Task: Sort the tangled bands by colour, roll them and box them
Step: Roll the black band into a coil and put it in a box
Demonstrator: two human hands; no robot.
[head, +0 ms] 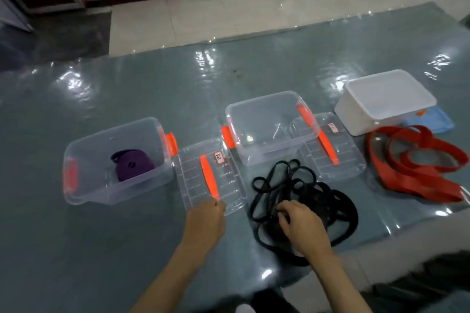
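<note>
Two hands at the black band tangle

Right hand [301, 223] curls its fingers into the black bands [305, 200], heaped below the empty clear box [272, 127]. Left hand [206, 223] rests at the lid [211, 175], grip unclear. Bands look soft, light, stretchy, snag-prone; best pinch one outer loop.

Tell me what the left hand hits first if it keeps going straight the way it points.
The left hand points away from the person, so it would first meet the clear lid with the orange handle. Its fingers already seem to be at the lid's near edge, though contact is unclear.
</note>
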